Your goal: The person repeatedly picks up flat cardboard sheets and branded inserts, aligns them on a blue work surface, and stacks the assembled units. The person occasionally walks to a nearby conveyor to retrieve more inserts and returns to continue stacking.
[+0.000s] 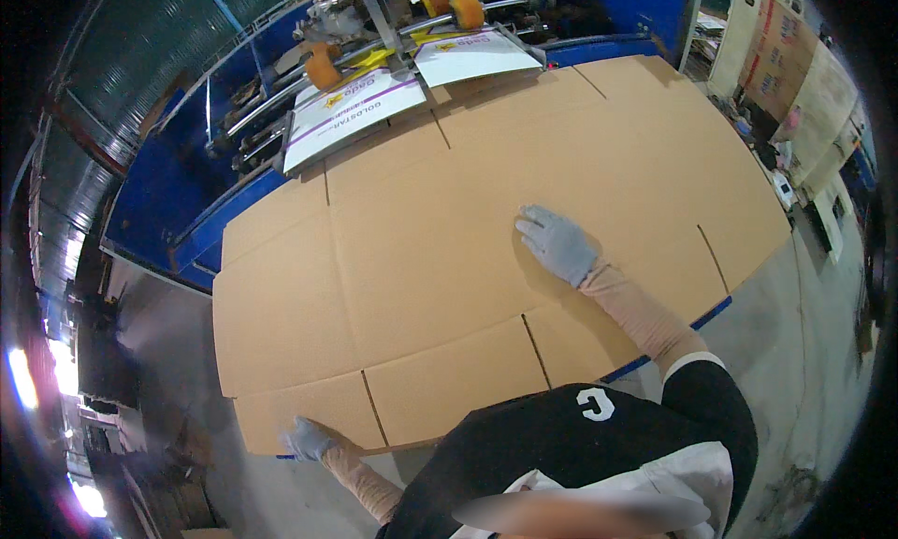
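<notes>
A large brown cardboard sheet [449,249], creased and slotted along its long edges like an unfolded box blank, lies flat in front of me. My right hand [558,246], in a light grey glove, rests palm down on the sheet right of its middle, fingers stretched out. Near the sheet's front left edge is my left hand [307,439], gloved too, its fingers apart on the cardboard. Whether its thumb reaches under the edge is hidden. The sheet's far edge passes beneath two white printed panels [354,118] on the machine.
A blue machine [178,197] with metal bars and orange rollers [468,12] stands beyond the sheet. Blue edging [716,312] shows below the sheet's front right. A cardboard piece [776,57] and pale sheeting stand at the far right, with grey floor [804,352] nearer.
</notes>
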